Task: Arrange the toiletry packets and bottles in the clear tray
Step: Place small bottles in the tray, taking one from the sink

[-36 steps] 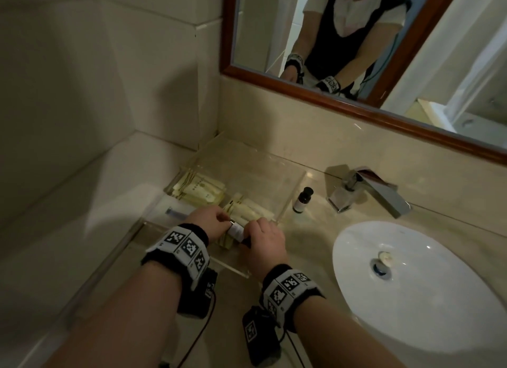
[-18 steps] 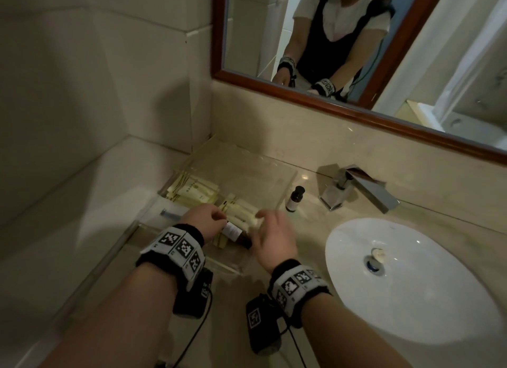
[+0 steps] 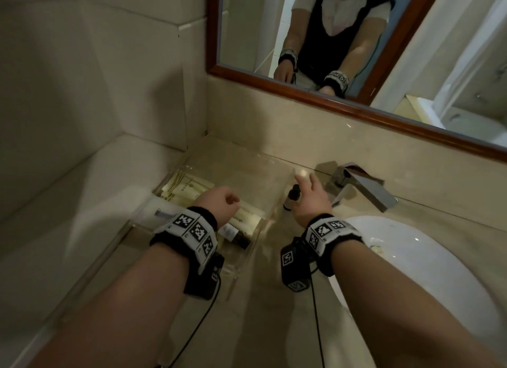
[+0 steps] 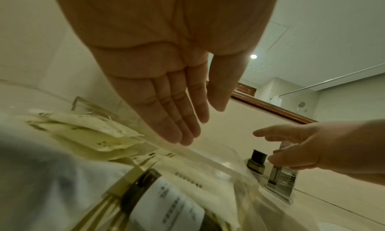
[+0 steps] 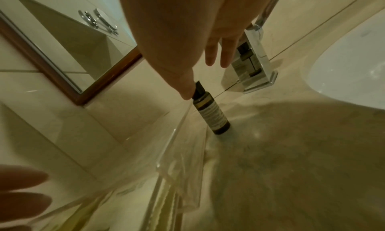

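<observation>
The right hand (image 3: 308,200) reaches with loose fingers for the upright bottle (image 5: 211,113) on the counter just right of the clear tray (image 3: 255,238); its thumb hides part of the cap. The left hand (image 4: 166,79) hovers flat over the packets (image 3: 186,189), grasping nothing; a second bottle (image 3: 236,234) lies in the tray, half hidden by that wrist

A white sink (image 3: 411,271) sits in the tan counter (image 3: 274,326). Behind it stand a shiny tap (image 3: 365,186) and a wood-framed mirror (image 3: 343,105).

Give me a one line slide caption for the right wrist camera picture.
Right hand reaching for small dark bottle standing on counter beside clear tray, thumb at its cap.
</observation>
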`<control>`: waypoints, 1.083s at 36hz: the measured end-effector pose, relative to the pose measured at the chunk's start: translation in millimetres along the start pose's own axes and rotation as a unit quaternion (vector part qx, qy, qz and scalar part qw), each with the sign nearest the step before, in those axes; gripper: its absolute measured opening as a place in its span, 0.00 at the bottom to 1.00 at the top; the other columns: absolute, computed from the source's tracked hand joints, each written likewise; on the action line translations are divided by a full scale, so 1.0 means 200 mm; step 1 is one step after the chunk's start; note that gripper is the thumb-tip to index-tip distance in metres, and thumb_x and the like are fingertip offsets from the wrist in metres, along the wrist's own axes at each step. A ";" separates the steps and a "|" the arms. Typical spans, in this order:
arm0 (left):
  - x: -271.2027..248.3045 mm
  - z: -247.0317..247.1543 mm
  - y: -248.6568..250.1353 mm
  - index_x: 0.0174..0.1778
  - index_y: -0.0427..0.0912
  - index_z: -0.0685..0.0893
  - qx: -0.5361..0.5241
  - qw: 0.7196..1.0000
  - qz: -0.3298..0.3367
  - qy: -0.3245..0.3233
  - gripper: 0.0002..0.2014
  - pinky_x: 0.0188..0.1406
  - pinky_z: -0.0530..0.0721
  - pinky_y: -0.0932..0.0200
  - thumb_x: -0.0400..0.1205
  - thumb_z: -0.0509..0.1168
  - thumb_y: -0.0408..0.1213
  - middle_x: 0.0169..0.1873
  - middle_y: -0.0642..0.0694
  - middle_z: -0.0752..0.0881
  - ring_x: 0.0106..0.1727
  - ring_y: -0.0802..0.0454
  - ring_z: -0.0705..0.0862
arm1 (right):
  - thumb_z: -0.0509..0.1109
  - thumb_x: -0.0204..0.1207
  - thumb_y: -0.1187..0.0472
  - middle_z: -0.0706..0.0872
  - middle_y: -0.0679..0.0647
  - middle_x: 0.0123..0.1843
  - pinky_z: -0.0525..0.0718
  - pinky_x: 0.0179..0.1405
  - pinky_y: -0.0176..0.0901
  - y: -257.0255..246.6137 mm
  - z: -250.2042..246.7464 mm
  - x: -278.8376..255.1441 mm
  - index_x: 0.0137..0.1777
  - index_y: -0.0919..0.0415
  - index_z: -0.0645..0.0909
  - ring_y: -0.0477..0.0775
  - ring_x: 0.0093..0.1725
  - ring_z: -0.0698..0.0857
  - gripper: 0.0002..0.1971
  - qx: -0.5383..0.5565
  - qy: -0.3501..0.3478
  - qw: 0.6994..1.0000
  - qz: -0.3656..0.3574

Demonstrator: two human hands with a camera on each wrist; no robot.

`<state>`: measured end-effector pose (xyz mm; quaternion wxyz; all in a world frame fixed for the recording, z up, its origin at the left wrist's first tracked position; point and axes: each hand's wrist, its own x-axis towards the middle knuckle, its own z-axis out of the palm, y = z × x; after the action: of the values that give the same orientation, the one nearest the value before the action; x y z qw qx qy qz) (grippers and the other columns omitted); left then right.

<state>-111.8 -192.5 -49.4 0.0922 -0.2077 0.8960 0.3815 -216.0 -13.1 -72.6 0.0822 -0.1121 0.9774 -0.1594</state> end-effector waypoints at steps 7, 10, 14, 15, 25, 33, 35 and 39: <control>0.07 0.01 0.04 0.72 0.45 0.72 -0.003 1.000 -0.008 0.003 0.21 0.61 0.79 0.54 0.82 0.62 0.42 0.65 0.47 0.80 0.63 0.48 0.81 | 0.60 0.80 0.63 0.69 0.61 0.74 0.75 0.69 0.54 -0.02 -0.01 0.10 0.79 0.53 0.61 0.65 0.70 0.74 0.27 -0.011 -0.072 0.997 0.021; 0.09 0.02 0.05 0.73 0.45 0.71 -0.012 1.000 -0.013 0.005 0.22 0.65 0.79 0.53 0.82 0.62 0.42 0.67 0.47 0.79 0.65 0.48 0.80 | 0.61 0.80 0.64 0.72 0.62 0.69 0.76 0.63 0.52 -0.03 -0.01 0.11 0.72 0.58 0.68 0.66 0.65 0.77 0.21 -0.008 -0.068 0.997 0.032; 0.11 0.03 0.05 0.72 0.44 0.72 -0.019 1.000 -0.014 0.003 0.21 0.62 0.78 0.55 0.82 0.62 0.41 0.67 0.46 0.79 0.65 0.48 0.79 | 0.62 0.80 0.62 0.76 0.63 0.65 0.77 0.59 0.49 0.00 -0.01 0.12 0.65 0.61 0.74 0.65 0.61 0.79 0.15 0.009 -0.062 0.997 0.034; 0.12 0.04 0.05 0.72 0.44 0.72 -0.022 1.000 -0.015 0.000 0.21 0.60 0.78 0.56 0.82 0.62 0.41 0.67 0.46 0.79 0.65 0.48 0.80 | 0.63 0.80 0.61 0.78 0.63 0.64 0.77 0.58 0.49 0.01 -0.01 0.12 0.64 0.61 0.75 0.64 0.60 0.80 0.14 0.021 -0.055 0.998 0.039; 0.11 0.05 0.09 0.70 0.44 0.74 -0.054 0.998 -0.009 -0.013 0.20 0.55 0.76 0.60 0.82 0.62 0.42 0.66 0.46 0.80 0.64 0.48 0.80 | 0.67 0.79 0.61 0.85 0.57 0.59 0.73 0.50 0.36 0.03 -0.12 0.04 0.58 0.60 0.80 0.56 0.59 0.82 0.10 0.145 0.026 0.989 0.015; 0.05 0.06 0.13 0.75 0.49 0.70 -0.099 0.994 0.034 -0.019 0.24 0.46 0.80 0.62 0.82 0.63 0.39 0.67 0.48 0.79 0.58 0.51 0.80 | 0.68 0.78 0.63 0.87 0.55 0.49 0.85 0.55 0.51 -0.07 -0.20 -0.10 0.47 0.54 0.78 0.58 0.49 0.87 0.03 0.250 0.028 0.967 -0.051; 0.03 0.06 0.12 0.74 0.48 0.73 -0.109 0.993 0.042 -0.004 0.23 0.54 0.82 0.57 0.81 0.64 0.34 0.64 0.47 0.82 0.56 0.51 0.82 | 0.66 0.79 0.64 0.85 0.51 0.46 0.87 0.53 0.49 -0.12 -0.19 -0.14 0.47 0.53 0.76 0.55 0.45 0.86 0.05 0.282 0.004 0.958 -0.059; 0.00 0.00 0.04 0.69 0.44 0.78 -0.132 0.991 0.029 0.004 0.22 0.59 0.85 0.51 0.78 0.67 0.29 0.52 0.44 0.86 0.54 0.47 0.86 | 0.66 0.80 0.62 0.84 0.54 0.47 0.89 0.52 0.52 -0.23 -0.11 -0.23 0.51 0.54 0.75 0.54 0.43 0.87 0.04 0.325 -0.040 0.944 -0.048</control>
<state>-115.7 -187.1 -44.4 0.0496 -0.1936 0.8436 0.4985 -168.0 -37.8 -30.6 0.1457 -0.1321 0.8619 -0.4675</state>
